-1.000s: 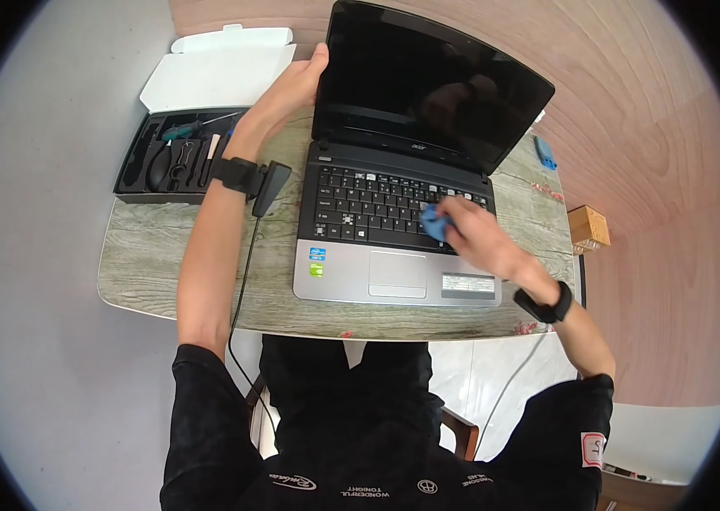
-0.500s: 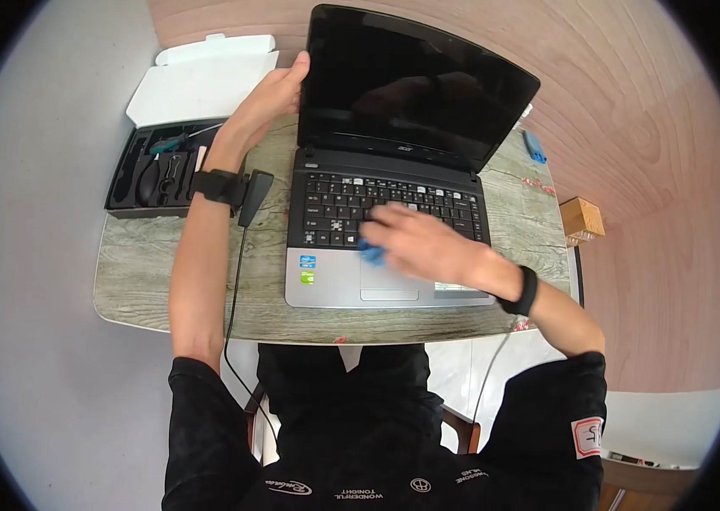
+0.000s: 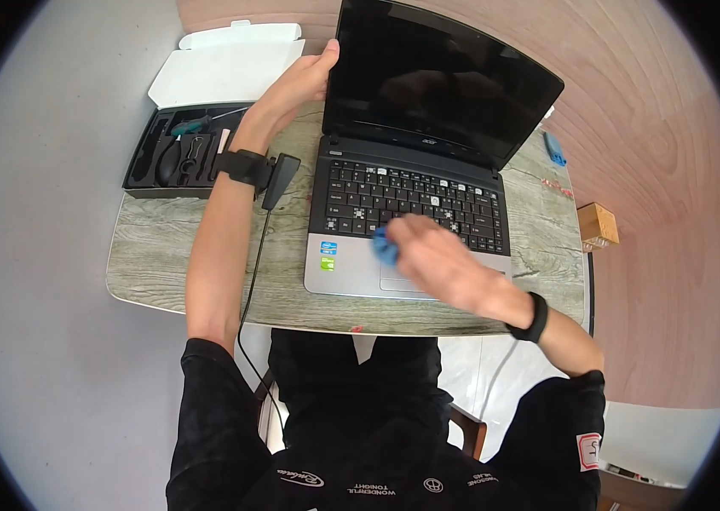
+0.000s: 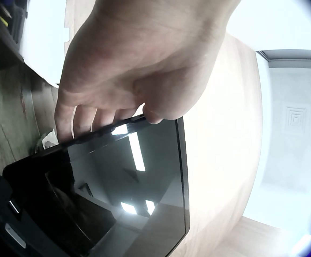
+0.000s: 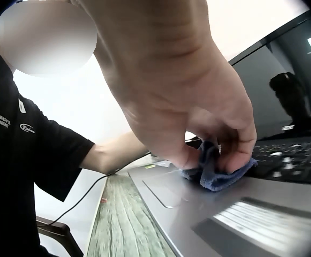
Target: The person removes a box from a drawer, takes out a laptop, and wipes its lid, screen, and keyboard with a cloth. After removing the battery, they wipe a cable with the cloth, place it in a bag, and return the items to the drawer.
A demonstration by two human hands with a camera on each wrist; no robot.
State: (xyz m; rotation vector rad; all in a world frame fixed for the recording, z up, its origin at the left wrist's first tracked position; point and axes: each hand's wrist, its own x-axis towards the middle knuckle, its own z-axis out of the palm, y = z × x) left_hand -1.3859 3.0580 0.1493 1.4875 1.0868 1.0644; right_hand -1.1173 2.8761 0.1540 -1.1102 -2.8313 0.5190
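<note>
An open laptop (image 3: 347,277) with a dark screen and black keyboard stands on the table. At the screen's left edge, my left hand (image 3: 302,83) grips the lid (image 4: 112,182); the left wrist view has its fingers wrapped over the frame. My right hand (image 3: 445,262) pinches a blue cloth (image 5: 225,181) between thumb and fingers. The cloth lies against the silver palm rest just below the keyboard (image 3: 394,192), at the upper left of the touchpad, which the hand partly covers in the head view. Several keys look pale, as though without their caps.
Left of the laptop sits a black tool case (image 3: 143,189) with a screwdriver (image 3: 191,127) and other tools, its white lid (image 3: 215,77) raised. A blue object (image 3: 555,148) lies at the table's right side, and a wooden box (image 3: 598,226) stands beyond. A cable (image 3: 256,255) hangs from the left wrist.
My right hand has swept the cloth leftward and down from the keyboard's right part to the palm rest by the touchpad. The left hand keeps its hold on the screen edge.
</note>
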